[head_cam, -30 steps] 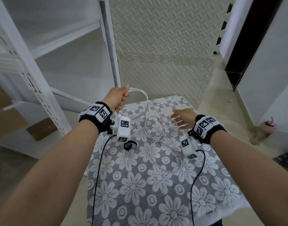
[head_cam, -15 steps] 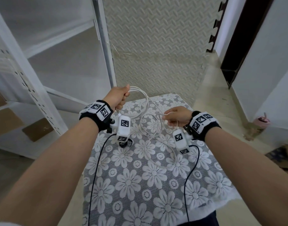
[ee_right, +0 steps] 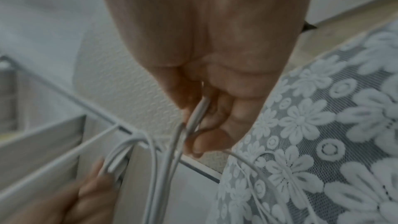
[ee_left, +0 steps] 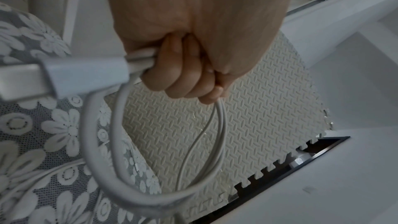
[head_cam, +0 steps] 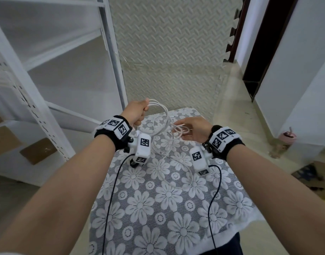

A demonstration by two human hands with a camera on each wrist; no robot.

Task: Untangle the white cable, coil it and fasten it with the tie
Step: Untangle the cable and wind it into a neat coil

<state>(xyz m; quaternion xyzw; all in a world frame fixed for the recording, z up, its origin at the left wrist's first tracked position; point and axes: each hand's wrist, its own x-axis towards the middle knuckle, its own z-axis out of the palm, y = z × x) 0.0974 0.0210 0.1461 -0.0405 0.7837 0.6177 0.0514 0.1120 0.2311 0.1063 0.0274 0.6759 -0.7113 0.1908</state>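
Your left hand is fisted around several gathered loops of the white cable, held raised above the far left part of the bench. In the left wrist view the fingers curl fully round the strands, and a white connector juts out beside them. Your right hand sits just right of the loops, pinching a cable strand between thumb and fingertips. The slack of the cable trails down onto the flowered lace cloth between your wrists and lies there in a loose curve. A small dark loop lies on the cloth under your left wrist camera; whether it is the tie cannot be told. White shelving stands to the left.
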